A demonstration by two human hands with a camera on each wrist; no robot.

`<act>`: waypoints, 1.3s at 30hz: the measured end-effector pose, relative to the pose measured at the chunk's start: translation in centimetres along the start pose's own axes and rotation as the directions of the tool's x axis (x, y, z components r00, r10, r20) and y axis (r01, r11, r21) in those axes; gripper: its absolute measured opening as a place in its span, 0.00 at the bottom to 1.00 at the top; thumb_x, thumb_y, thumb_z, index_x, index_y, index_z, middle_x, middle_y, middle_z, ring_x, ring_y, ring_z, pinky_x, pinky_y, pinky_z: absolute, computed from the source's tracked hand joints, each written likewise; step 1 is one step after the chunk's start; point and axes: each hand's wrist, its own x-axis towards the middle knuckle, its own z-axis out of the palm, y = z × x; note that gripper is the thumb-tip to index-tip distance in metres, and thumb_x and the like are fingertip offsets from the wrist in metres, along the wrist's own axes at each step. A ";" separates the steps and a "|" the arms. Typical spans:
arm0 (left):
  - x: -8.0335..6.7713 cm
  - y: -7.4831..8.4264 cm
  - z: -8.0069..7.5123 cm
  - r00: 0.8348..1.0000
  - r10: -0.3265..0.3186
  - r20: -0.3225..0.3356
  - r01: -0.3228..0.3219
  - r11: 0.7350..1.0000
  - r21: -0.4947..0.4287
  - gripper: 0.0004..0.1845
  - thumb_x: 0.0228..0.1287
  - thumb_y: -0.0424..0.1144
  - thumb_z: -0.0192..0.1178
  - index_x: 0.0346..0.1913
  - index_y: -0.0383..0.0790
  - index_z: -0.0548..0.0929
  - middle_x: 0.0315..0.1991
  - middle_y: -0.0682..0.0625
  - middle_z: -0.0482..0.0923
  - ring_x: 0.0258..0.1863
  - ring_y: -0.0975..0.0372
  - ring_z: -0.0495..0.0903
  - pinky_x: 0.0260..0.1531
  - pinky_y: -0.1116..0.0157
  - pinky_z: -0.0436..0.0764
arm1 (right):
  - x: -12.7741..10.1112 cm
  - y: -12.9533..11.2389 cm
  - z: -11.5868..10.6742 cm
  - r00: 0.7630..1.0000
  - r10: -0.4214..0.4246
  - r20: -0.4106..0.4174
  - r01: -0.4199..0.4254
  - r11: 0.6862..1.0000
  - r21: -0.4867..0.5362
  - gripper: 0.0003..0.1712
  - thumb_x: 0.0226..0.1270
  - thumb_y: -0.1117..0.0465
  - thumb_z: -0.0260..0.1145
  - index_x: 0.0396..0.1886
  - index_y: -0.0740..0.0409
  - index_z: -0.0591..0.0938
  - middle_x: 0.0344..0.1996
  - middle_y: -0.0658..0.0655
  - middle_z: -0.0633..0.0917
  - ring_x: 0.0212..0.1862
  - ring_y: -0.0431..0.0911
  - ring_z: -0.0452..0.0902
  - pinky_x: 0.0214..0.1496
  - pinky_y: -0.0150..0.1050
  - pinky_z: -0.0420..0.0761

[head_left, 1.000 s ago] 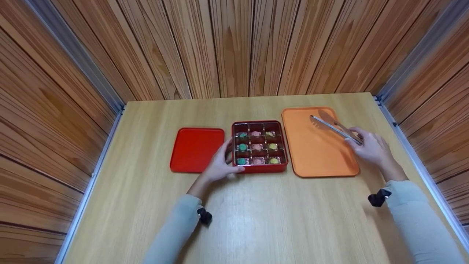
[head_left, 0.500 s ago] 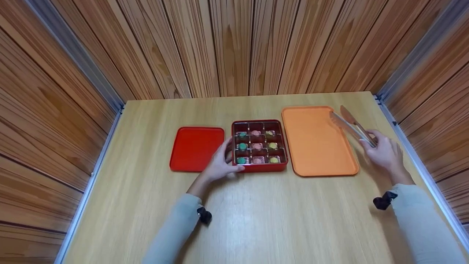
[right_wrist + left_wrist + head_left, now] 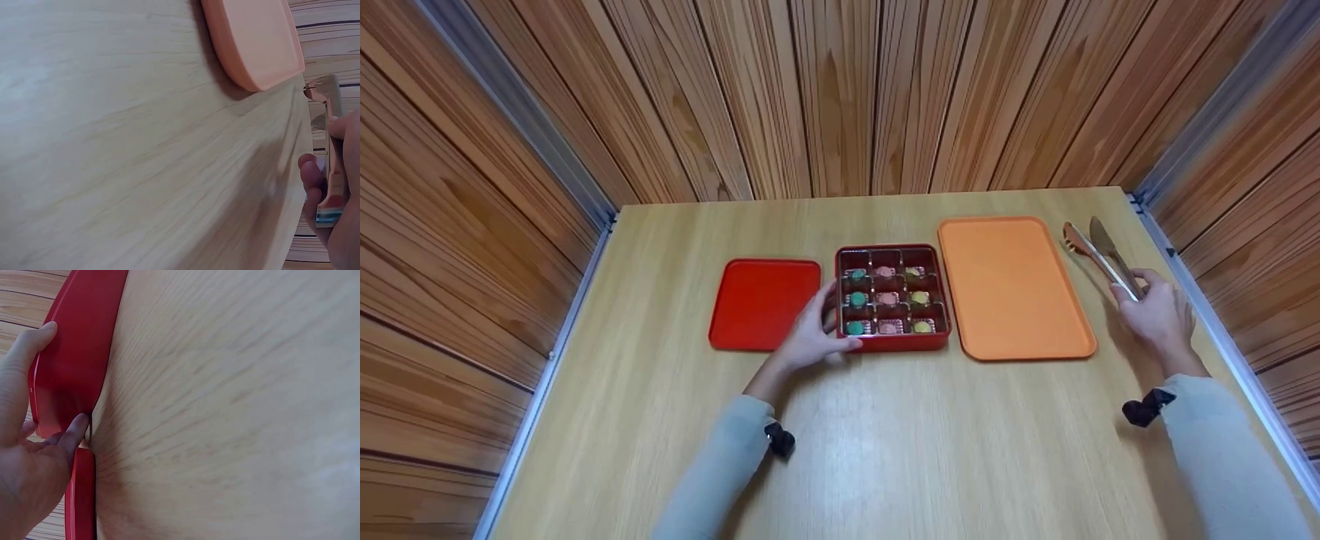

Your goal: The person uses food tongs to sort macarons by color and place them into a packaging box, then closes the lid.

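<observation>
Wooden table (image 3: 885, 450): left hand (image 3: 810, 337) grips red box (image 3: 892, 341), right hand (image 3: 1159, 315) holds tongs (image 3: 1099, 251)

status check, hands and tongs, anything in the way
Left hand grips the red box. Right hand holds the tongs, right of the orange tray. Nothing blocking.

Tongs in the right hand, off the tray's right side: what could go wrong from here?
1. The tongs sit near the table's right edge; a slip from the right hand might send them off.
2. The left hand grips only the box's near-left corner, so a nudge could jostle the sweets.
</observation>
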 end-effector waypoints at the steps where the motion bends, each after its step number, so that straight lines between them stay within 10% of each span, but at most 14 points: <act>1: 0.0 0.0 0.0 1.000 0.001 0.000 -0.001 1.000 0.001 0.64 0.63 0.35 0.84 0.93 0.47 0.51 0.90 0.40 0.60 0.90 0.45 0.61 0.88 0.48 0.70 | 0.0 0.0 0.0 1.000 0.002 -0.009 -0.002 1.000 -0.002 0.40 0.87 0.38 0.58 0.81 0.63 0.74 0.55 0.78 0.86 0.42 0.62 0.81 0.31 0.42 0.70; 39: 0.1 0.3 0.0 1.000 -0.006 0.000 0.006 1.000 -0.007 0.65 0.62 0.32 0.84 0.93 0.46 0.50 0.91 0.39 0.57 0.91 0.44 0.60 0.88 0.48 0.69 | -0.3 0.1 -0.3 0.987 0.023 0.162 0.004 0.986 -0.168 0.46 0.86 0.35 0.59 0.79 0.70 0.69 0.22 0.56 0.74 0.22 0.52 0.72 0.26 0.44 0.69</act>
